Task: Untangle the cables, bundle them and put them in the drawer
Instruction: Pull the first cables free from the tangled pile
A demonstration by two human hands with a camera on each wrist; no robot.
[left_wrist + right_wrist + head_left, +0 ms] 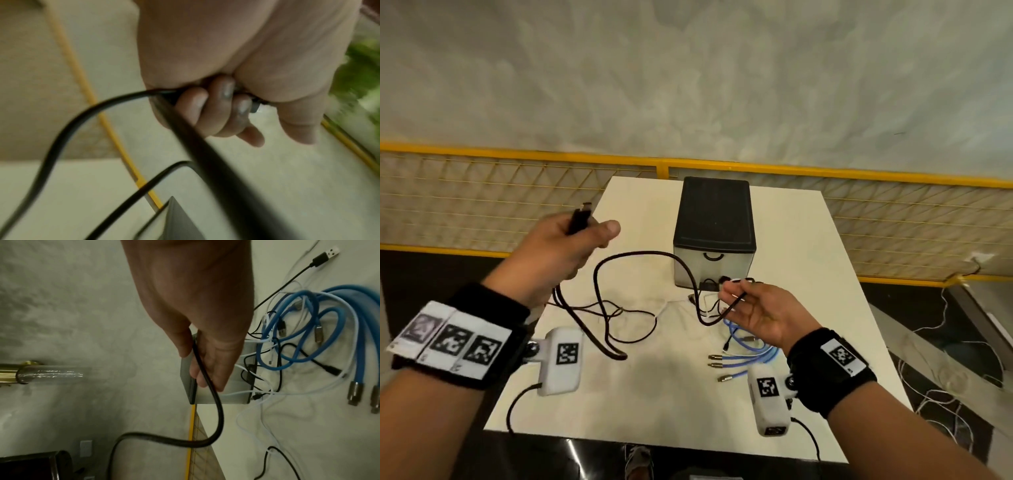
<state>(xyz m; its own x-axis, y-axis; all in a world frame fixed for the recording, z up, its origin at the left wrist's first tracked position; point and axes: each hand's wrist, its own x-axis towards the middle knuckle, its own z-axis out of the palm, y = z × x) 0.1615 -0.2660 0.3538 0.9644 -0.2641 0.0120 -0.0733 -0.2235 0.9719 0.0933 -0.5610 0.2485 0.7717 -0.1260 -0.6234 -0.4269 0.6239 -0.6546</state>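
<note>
A thick black cable (pixel 602 301) loops over the white table (pixel 671 394). My left hand (pixel 571 246) is raised at the left and grips the cable's plug end (pixel 580 219); in the left wrist view its fingers (pixel 216 110) curl round the black cable (pixel 61 138). My right hand (pixel 753 308) pinches the same cable (pixel 207 386) between thumb and fingers in front of the small black drawer unit (pixel 714 226). Its drawers look closed. A tangle of blue cables (pixel 751 349), thin black and white ones lies under the right hand, also seen as blue cables (pixel 308 331).
The drawer unit stands at the table's far middle. A yellow mesh railing (pixel 482 198) runs behind the table. Thin white wires (pixel 935 397) trail on the dark floor at the right. Metal-tipped blue cable ends (pixel 717 361) point left near the right wrist.
</note>
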